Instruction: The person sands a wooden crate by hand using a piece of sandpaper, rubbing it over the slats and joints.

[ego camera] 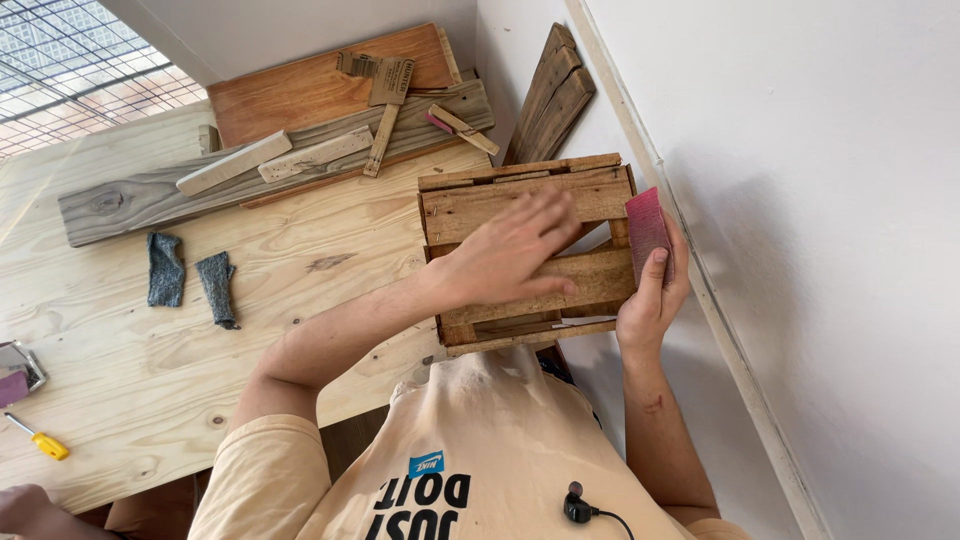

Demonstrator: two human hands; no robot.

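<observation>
At the far left edge lay a small yellow-handled screwdriver [40,440] on the pale plywood table [130,370], and above it two scraps of grey-blue abrasive cloth [165,268] rested side by side, near each other but not touching. Behind them a long weathered plank [110,205] ran across the table, with shorter wood offcuts [235,163] lying on top of it and a reddish board [300,90] behind.

My left hand [510,258] was spread flat, fingers open and together, palm pressed on the upper slats of a small wooden crate [590,280]. It clasped nothing; it only bore down on the wood. The crate sat at the table's right corner, its near end jutting over the edge toward my chest and its right side close to the white wall [830,250].

My right hand [652,300] was closed around a pink-red sanding pad [648,232], thumb on its near face and fingers wrapped behind it, holding the pad against the crate's right end, just beside the corner post. More dark planks [555,90] leaned against the wall beyond the crate.
</observation>
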